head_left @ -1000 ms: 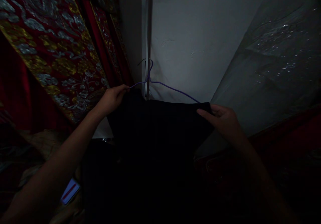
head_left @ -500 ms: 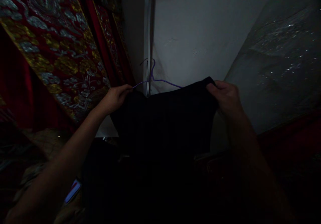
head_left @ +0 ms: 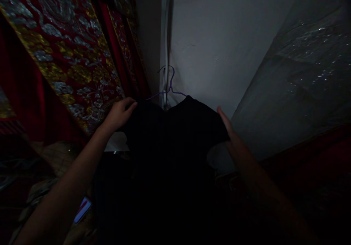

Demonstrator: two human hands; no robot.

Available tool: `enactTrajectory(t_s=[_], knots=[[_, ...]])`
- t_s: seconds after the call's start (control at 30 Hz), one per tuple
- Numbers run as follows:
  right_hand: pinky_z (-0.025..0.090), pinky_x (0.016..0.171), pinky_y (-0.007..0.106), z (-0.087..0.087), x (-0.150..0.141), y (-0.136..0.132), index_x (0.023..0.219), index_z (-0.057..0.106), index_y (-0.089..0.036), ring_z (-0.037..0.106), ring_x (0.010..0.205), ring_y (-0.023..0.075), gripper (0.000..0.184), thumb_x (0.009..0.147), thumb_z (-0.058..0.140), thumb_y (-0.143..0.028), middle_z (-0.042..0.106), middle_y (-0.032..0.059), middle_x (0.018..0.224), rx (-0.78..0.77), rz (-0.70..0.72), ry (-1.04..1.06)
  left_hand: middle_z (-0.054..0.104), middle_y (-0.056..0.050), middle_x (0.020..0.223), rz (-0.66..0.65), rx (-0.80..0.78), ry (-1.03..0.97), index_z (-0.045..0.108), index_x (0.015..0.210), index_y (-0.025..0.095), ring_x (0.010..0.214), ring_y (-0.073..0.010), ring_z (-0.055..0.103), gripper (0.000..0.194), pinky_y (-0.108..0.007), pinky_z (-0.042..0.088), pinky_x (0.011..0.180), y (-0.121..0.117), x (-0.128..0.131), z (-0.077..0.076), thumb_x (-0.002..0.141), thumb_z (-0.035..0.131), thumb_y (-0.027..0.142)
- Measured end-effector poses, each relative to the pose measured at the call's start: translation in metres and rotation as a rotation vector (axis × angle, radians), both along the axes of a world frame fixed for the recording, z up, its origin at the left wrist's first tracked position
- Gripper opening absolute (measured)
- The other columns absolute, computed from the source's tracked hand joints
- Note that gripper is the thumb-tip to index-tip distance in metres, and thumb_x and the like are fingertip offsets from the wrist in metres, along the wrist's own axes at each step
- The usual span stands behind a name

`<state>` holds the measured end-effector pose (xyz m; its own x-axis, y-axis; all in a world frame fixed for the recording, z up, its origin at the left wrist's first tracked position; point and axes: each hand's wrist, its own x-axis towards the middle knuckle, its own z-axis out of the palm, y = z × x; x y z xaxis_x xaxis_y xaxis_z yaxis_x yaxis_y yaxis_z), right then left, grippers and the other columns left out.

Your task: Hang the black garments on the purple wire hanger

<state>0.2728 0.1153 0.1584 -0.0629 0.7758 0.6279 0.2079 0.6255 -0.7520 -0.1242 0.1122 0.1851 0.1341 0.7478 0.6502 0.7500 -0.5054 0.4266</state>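
A black short-sleeved shirt [head_left: 175, 139] hangs from a thin purple hanger [head_left: 171, 86], whose hook is on a narrow pale vertical strip [head_left: 166, 25]. Its shoulders cover most of the hanger's arms, and the lower part melts into the dark. My left hand [head_left: 122, 111] is at the shirt's left shoulder, fingers and thumb closed on the cloth. By the right sleeve is my right hand [head_left: 226, 122], its visible fingers stretched out along the sleeve's outer edge. The shirt hides part of that hand.
Red cloth with gold and silver embroidery [head_left: 71, 55] hangs at the left. Behind the shirt stands a pale wall [head_left: 214, 36]. Shiny clear plastic sheeting [head_left: 309, 73] covers something at the right. A phone with a lit screen [head_left: 82, 210] lies low at the left.
My right hand has let go of the shirt's raised edge and moved down and left to the sleeve. The cloth on that side has dropped over the hanger, showing the sloping shoulder.
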Motion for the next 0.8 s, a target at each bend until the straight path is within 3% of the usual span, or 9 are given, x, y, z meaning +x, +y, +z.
enactTrajectory(t_s=[0.1,0.17,0.3,0.4,0.53,0.6,0.7,0.77,0.8], knots=[[0.058,0.082,0.033,-0.003,0.007,-0.003,0.086,0.075,-0.018,0.073,0.087,0.0211,0.061,0.083,0.055,-0.075,0.076,0.0038,0.081,-0.248,0.05,0.109,0.073,-0.006,0.09,0.034,0.035,0.008,0.069,0.095,0.017,0.084,-0.022,0.067,0.031,-0.031,0.049,0.08,0.003,0.003,-0.002,0.096,0.047,0.039],[0.059,0.078,0.038,0.003,0.009,-0.006,0.084,0.075,-0.021,0.074,0.082,0.0249,0.045,0.069,0.079,-0.064,0.077,0.0032,0.076,-0.374,0.063,0.189,0.072,-0.006,0.091,0.077,0.128,0.03,0.07,0.099,0.017,0.086,-0.0222,0.066,0.031,-0.033,0.048,0.082,0.006,0.014,0.003,0.098,0.046,0.036],[0.06,0.077,0.044,0.02,0.006,-0.016,0.085,0.075,-0.022,0.074,0.083,0.0289,0.039,0.066,0.082,-0.056,0.077,0.006,0.08,-0.294,-0.019,0.338,0.065,-0.011,0.115,0.111,0.38,0.084,0.067,0.119,0.02,0.112,-0.0272,0.058,0.032,-0.043,0.043,0.1,0.002,0.046,0.023,0.098,0.048,0.034],[0.059,0.08,0.043,0.02,-0.001,-0.037,0.088,0.074,-0.024,0.072,0.089,0.0287,0.033,0.077,0.074,-0.055,0.075,0.0059,0.081,-0.165,-0.138,0.369,0.061,-0.011,0.126,-0.002,0.415,-0.035,0.065,0.124,0.022,0.121,-0.0279,0.053,0.034,-0.045,0.04,0.106,-0.015,0.065,0.037,0.097,0.051,0.038],[0.057,0.076,0.035,0.008,-0.026,-0.092,0.097,0.073,-0.025,0.07,0.086,0.0237,0.03,0.089,0.062,-0.052,0.073,0.0032,0.085,-0.024,-0.162,0.155,0.07,-0.011,0.112,-0.428,-0.068,-0.439,0.064,0.121,0.017,0.102,-0.0234,0.065,0.039,-0.041,0.049,0.096,-0.047,0.085,0.04,0.096,0.052,0.045],[0.055,0.075,0.033,0.006,-0.042,-0.122,0.102,0.073,-0.024,0.069,0.083,0.0213,0.028,0.092,0.061,-0.048,0.073,0.0038,0.09,-0.015,0.058,-0.161,0.072,-0.013,0.11,-0.592,-0.373,-0.727,0.062,0.12,0.015,0.098,-0.0228,0.068,0.041,-0.038,0.051,0.091,-0.063,0.092,0.033,0.095,0.053,0.046],[0.053,0.081,0.03,0.008,-0.063,-0.146,0.111,0.072,-0.021,0.069,0.09,0.0191,0.029,0.096,0.059,-0.042,0.074,0.0061,0.1,-0.094,0.547,-0.59,0.073,-0.011,0.099,-0.625,-0.739,-1.016,0.064,0.109,0.013,0.077,-0.0162,0.068,0.03,-0.031,0.054,0.078,-0.086,0.095,0.016,0.091,0.06,0.037],[0.052,0.085,0.03,0.005,-0.069,-0.143,0.113,0.072,-0.02,0.069,0.094,0.018,0.029,0.098,0.056,-0.04,0.074,0.0063,0.104,-0.146,0.671,-0.697,0.069,-0.004,0.083,-0.576,-0.938,-1.001,0.063,0.106,0.014,0.051,-0.0068,0.052,0.025,-0.023,0.049,0.058,-0.099,0.086,0.004,0.087,0.065,0.031],[0.052,0.086,0.03,0.002,-0.069,-0.136,0.112,0.071,-0.02,0.069,0.095,0.018,0.028,0.098,0.056,-0.039,0.074,0.0062,0.104,-0.154,0.636,-0.702,0.065,0.0,0.075,-0.552,-1.025,-0.931,0.062,0.107,0.015,0.043,-0.004,0.041,0.027,-0.02,0.041,0.049,-0.105,0.079,0.0,0.086,0.067,0.032]])
